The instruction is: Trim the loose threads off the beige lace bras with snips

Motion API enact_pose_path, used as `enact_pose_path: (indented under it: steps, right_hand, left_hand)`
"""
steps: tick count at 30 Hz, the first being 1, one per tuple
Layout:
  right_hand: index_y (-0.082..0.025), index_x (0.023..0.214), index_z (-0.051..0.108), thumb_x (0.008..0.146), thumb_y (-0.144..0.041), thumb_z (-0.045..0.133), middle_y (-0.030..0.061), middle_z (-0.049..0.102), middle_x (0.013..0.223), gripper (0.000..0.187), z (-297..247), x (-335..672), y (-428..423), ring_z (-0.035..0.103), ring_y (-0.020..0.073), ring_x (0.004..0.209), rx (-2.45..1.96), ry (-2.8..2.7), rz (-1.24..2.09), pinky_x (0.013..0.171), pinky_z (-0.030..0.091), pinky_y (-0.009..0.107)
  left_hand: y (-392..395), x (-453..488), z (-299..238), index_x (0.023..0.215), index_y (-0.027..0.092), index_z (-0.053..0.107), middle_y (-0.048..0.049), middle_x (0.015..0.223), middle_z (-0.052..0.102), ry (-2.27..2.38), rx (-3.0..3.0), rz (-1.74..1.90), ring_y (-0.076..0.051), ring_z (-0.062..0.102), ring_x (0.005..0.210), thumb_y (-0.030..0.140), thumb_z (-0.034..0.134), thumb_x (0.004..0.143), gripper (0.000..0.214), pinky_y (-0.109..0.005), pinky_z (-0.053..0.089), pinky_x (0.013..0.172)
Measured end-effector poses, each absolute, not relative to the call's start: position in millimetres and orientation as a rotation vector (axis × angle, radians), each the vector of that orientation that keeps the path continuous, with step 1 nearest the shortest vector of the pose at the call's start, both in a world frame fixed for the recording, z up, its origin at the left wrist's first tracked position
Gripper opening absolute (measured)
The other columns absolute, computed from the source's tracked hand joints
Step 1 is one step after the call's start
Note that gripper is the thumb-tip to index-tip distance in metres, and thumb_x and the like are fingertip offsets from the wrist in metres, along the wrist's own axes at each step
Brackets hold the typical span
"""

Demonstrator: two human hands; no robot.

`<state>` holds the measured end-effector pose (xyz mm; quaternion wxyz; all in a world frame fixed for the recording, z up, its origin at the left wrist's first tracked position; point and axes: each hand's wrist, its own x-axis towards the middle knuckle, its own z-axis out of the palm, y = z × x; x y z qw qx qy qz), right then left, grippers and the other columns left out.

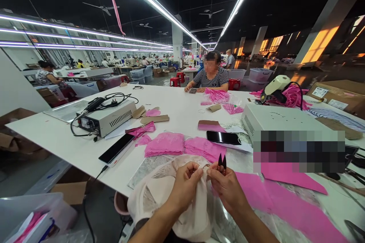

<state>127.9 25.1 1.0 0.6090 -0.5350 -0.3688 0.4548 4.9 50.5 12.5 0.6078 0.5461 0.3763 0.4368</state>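
Note:
A cream-coloured lace garment [154,193], its exact kind unclear, hangs gathered over the table's near edge. My left hand [186,184] pinches its fabric between thumb and fingers. Close beside it, my right hand [228,186] grips the same cloth at thumb and forefinger. Dark-bladed thread snips [221,162] are tucked in the right hand too, their two points upward and apart. Just beyond the hands lie two stacks of pink lace pieces, the left stack [165,144] and the right stack [203,148].
A black phone [224,137] and another dark-screened device [116,150] lie on the white table [182,100]. Grey machine boxes stand left [114,115] and right [273,119]. Pink fabric [285,193] spreads at right. Across the table sits a person [218,78] in a striped top.

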Motion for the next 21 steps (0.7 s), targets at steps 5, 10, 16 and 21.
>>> enact_pose_path:
  steps: [5,10,16,21]
  right_hand:
    - [-0.018,0.057,0.052,0.062,-0.035,0.07,-0.0059,0.042,0.051,0.024,-1.4,131.7,22.0,0.033,0.0097,0.047,-1.23,-0.904,1.018,0.044,0.028,0.024]
    - [-0.018,0.058,0.053,0.063,-0.037,0.072,-0.0048,0.043,0.054,0.027,-2.3,133.3,21.8,0.034,0.0108,0.051,-1.245,-0.939,1.019,0.048,0.029,0.025]
    - [-0.019,0.064,0.053,0.068,-0.051,0.066,-0.0084,0.03,0.052,0.035,0.2,138.4,17.4,0.023,0.0085,0.046,-1.253,-0.97,1.144,0.043,0.019,0.023]
    - [-0.018,0.071,0.064,0.077,-0.068,0.044,-0.0061,0.027,0.054,0.054,-2.8,144.5,-5.9,0.022,0.0102,0.048,-1.315,-1.071,1.259,0.044,0.015,0.025]
  left_hand:
    - [50.6,4.1,12.9,0.066,0.015,0.054,0.003,0.06,0.047,0.903,1.327,0.981,-0.011,0.041,0.057,0.039,0.066,0.069,0.027,-0.021,0.033,0.055]
    - [50.2,1.2,18.8,0.061,0.014,0.059,0.0016,0.056,0.05,0.923,1.502,0.972,-0.012,0.042,0.057,0.035,0.063,0.071,0.024,-0.022,0.032,0.054]
    - [53.6,1.6,17.3,0.062,0.013,0.059,0.0016,0.057,0.051,0.883,1.275,0.959,-0.011,0.042,0.055,0.038,0.067,0.066,0.026,-0.022,0.031,0.052]
    - [56.5,3.3,15.4,0.061,0.013,0.059,0.0018,0.057,0.052,0.883,1.144,0.975,-0.01,0.043,0.054,0.042,0.07,0.062,0.031,-0.022,0.032,0.052]
